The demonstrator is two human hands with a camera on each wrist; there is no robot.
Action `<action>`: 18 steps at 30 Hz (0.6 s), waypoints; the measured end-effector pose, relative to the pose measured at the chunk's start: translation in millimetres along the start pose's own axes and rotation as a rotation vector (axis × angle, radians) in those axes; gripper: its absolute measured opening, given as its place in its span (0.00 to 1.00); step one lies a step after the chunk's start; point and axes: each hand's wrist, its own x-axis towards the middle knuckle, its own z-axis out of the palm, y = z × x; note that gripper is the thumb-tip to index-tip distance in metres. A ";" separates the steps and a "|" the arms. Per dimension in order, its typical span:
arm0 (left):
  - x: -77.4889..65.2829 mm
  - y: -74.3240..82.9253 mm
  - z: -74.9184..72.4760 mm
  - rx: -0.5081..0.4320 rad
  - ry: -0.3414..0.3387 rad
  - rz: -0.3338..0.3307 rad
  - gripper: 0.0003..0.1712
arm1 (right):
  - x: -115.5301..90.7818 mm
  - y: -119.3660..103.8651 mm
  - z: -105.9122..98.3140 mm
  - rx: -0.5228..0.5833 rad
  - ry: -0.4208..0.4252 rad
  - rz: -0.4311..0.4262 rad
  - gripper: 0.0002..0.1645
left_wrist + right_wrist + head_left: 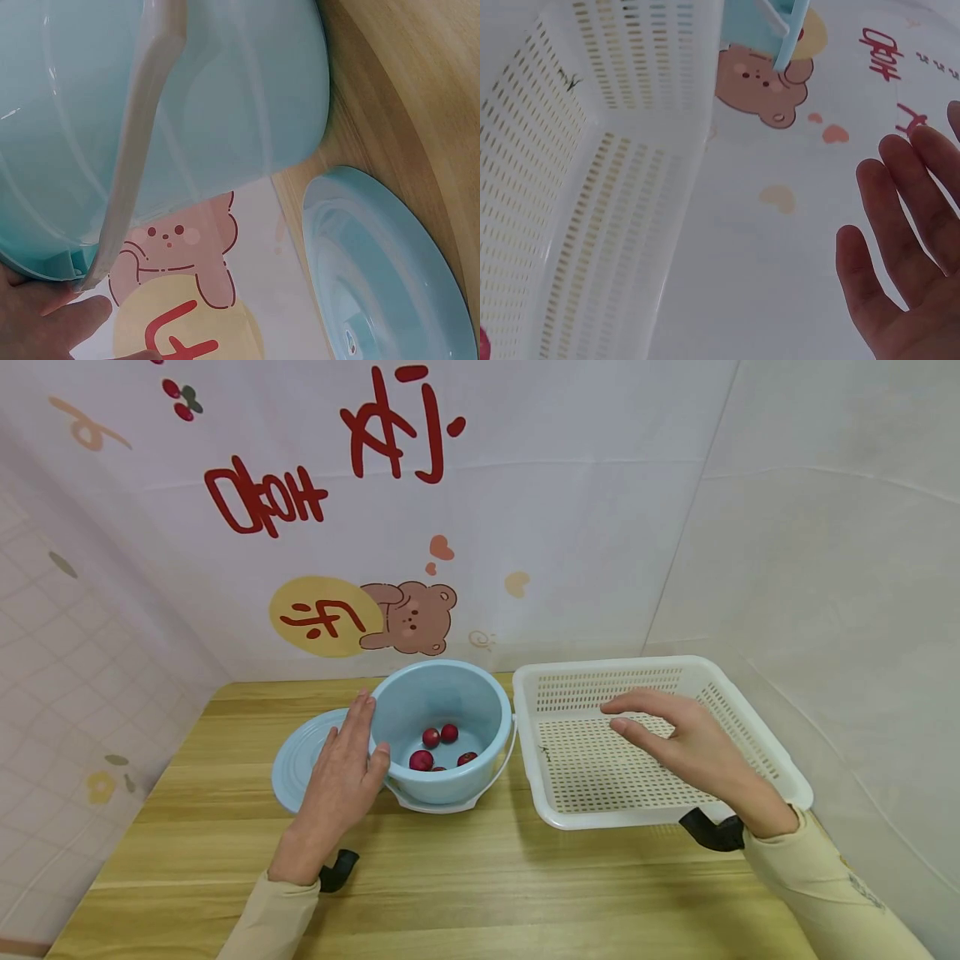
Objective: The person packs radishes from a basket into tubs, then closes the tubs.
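Note:
A light-blue bucket (442,789) stands upright, with several small round red things (422,761), like radishes, on its bottom. My left hand (341,772) is at the bucket's left rim, fingers extended along the outside and thumb near the front. In the left wrist view, its fingers (75,322) lie beside the lug where the white handle (139,135) joins. Over the white perforated basket (543,814) hovers my right hand (686,747), empty, its thumb and fingers apart. The right wrist view shows those fingers (900,217) loosely extended. A red piece (484,346) shows at that view's left edge.
Left of the bucket, partly behind my left hand, lies a round blue lid (296,764). A small dark green sprig (545,752) is inside the basket. All stand on a wooden table (450,893), with a printed cloth wall (585,527) close behind and at both sides.

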 end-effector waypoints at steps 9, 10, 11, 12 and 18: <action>4.7 2.7 -0.1 0.002 0.005 -0.007 0.39 | -10.7 23.5 -17.6 0.021 -0.036 0.122 0.18; 5.3 2.9 0.0 0.002 0.005 -0.008 0.39 | -11.2 26.5 -19.1 0.014 -0.031 0.125 0.18; 5.8 3.2 0.0 0.003 0.005 -0.009 0.39 | -12.0 29.4 -20.6 0.014 -0.025 0.135 0.18; 6.3 3.4 0.0 0.004 0.005 -0.009 0.39 | -12.7 32.1 -22.3 0.009 -0.023 0.144 0.17; 9.7 4.6 -0.1 0.005 0.004 -0.016 0.39 | -16.5 47.0 -34.7 0.009 -0.054 0.219 0.17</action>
